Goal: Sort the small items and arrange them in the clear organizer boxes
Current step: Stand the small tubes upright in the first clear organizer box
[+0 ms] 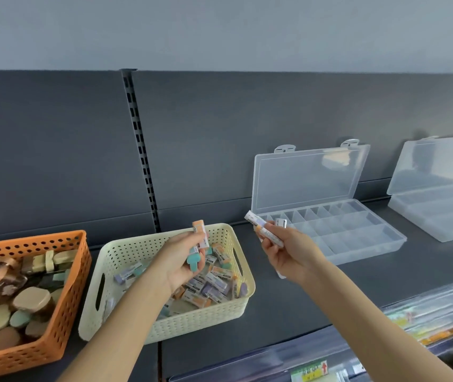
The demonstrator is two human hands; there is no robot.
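Fingers [271, 245] of the right hand [288, 252] are curled round at least two sleeved erasers [268, 231], which are held at the near left corner of the open clear organizer box [371, 250]. Whether they touch it cannot be told. An orange eraser [200, 230] and a teal eraser [193, 260] are gripped in the left hand [178, 261], above the cream basket [192, 321] where the unsorted erasers [214, 282] are heaped.

With several pieces pinched in each grip, one may well slip out as another is released and be dropped into the wrong compartment or onto the shelf [288, 304]. The narrow back-row cells look tight for these long erasers, so a piece could be left propped across a divider. The raised lid [308, 180] appears to be leaned against the back panel and might be tipped shut if the box is nudged.

A second clear box [440, 216] is set well to the right, also opened. An orange basket [54, 340] of rounded sponges [32, 299] is placed left of the cream one. Nothing is seen between the right hand and the compartments.
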